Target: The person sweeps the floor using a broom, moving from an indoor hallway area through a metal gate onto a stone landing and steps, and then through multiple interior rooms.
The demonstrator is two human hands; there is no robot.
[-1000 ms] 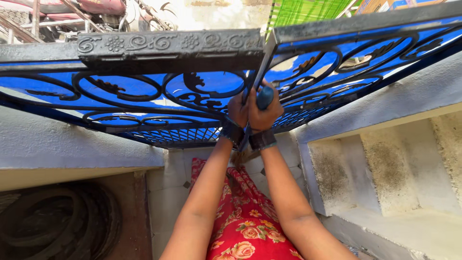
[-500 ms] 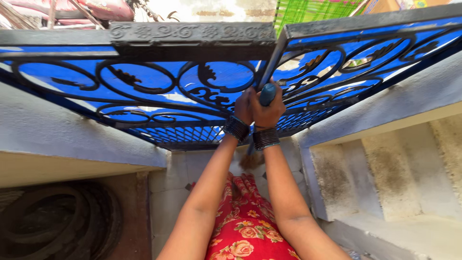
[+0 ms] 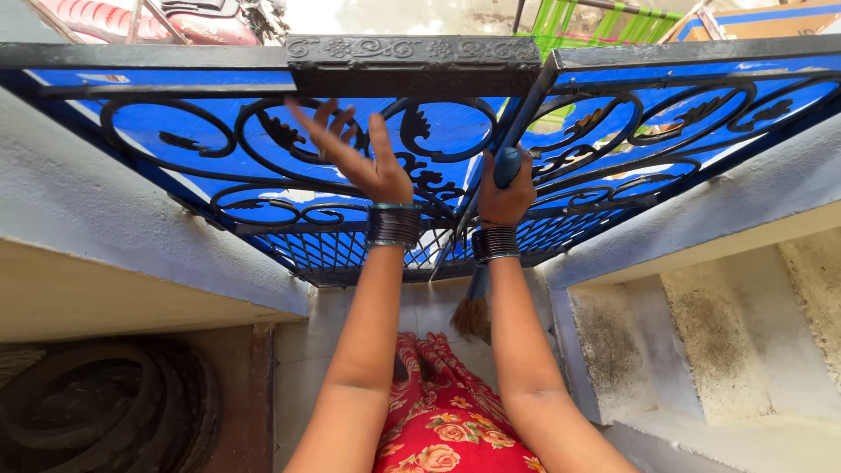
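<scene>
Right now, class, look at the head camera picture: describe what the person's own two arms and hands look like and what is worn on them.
Both forearms are bare, with no sleeves and no gloves. The left hand has a thick stack of dark, metallic-looking bangles round its wrist, edged with a thin teal band. The right hand wears a matching stack of dark ribbed bangles. No rings can be made out.

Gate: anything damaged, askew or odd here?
Mild wear only. The blue backing of the gate shows pale chipped patches behind the black scrollwork, and the wall recess at right is dark-stained. The right hand grips a broom hanging bristles-down; the left hand is open.
</scene>
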